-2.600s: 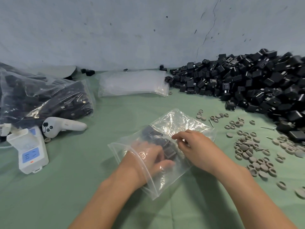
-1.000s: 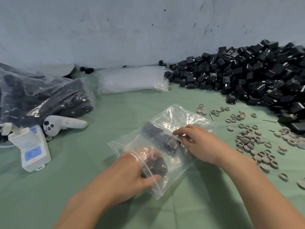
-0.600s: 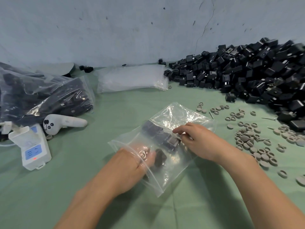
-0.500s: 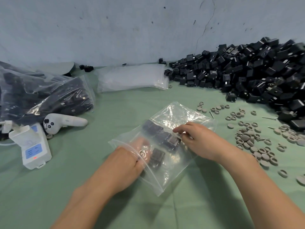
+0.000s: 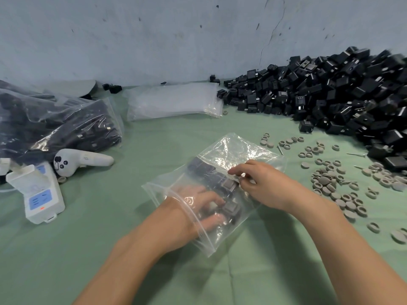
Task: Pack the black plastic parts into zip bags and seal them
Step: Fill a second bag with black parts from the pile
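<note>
My left hand (image 5: 189, 212) is in through the mouth of the zip bag (image 5: 237, 150), fingers spread loosely against the black parts (image 5: 211, 175) inside and gripping nothing I can make out. My right hand (image 5: 264, 186) pinches the bag's top layer from outside, thumb against fingertips. The bag lies unsealed on a green cloth (image 5: 154, 139). Grey rings (image 5: 330, 181) are scattered to its right, before a big pile (image 5: 330, 95) of black parts against the scuffed, cracked grey wall (image 5: 154, 40). At the back is a stack of empty bags (image 5: 174, 102); on the left, filled bags (image 5: 66, 128), a white controller (image 5: 83, 160) and a white box (image 5: 39, 194).
</note>
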`<state>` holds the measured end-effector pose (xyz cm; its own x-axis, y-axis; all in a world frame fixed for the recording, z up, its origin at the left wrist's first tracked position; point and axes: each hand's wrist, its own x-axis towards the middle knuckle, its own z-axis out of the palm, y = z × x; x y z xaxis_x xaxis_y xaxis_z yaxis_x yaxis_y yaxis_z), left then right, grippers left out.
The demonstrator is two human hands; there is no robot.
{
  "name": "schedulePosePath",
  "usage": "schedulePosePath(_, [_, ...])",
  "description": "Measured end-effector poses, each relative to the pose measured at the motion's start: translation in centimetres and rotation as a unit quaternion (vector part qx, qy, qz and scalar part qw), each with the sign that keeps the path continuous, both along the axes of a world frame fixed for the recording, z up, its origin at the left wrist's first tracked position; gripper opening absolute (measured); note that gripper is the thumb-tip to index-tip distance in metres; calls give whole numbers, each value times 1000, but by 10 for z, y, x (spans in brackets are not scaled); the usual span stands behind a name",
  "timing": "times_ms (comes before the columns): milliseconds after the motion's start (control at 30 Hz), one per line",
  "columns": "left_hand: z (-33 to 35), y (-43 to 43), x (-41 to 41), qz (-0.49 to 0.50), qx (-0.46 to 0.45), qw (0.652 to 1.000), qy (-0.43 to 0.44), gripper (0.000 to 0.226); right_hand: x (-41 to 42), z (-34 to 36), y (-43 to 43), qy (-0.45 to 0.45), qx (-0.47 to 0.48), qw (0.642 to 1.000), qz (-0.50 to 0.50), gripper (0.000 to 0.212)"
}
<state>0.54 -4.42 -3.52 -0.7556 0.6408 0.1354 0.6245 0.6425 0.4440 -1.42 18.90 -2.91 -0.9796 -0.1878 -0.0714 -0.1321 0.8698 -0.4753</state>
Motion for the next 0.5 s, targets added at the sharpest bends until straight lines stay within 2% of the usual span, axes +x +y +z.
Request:
schedulePosePath(167, [-10, 14, -12, 3, -24, 999, 31, 26, 0, 0, 0, -2, -6, 1000, -2, 37])
schedulePosePath(267, [-9, 23, -16, 17, -31, 999, 39, 41, 1, 1, 0, -6, -7, 1000, -3, 37])
schedulePosePath(333, [-7, 31, -17, 32, -67, 996, 56, 47, 2, 1, -1, -8, -7, 1000, -3, 37])
schedulePosePath(500, [-8, 36, -14, 60, -79, 990, 100, 41, 3, 1, 0, -2, 1, 1000, -4, 37])
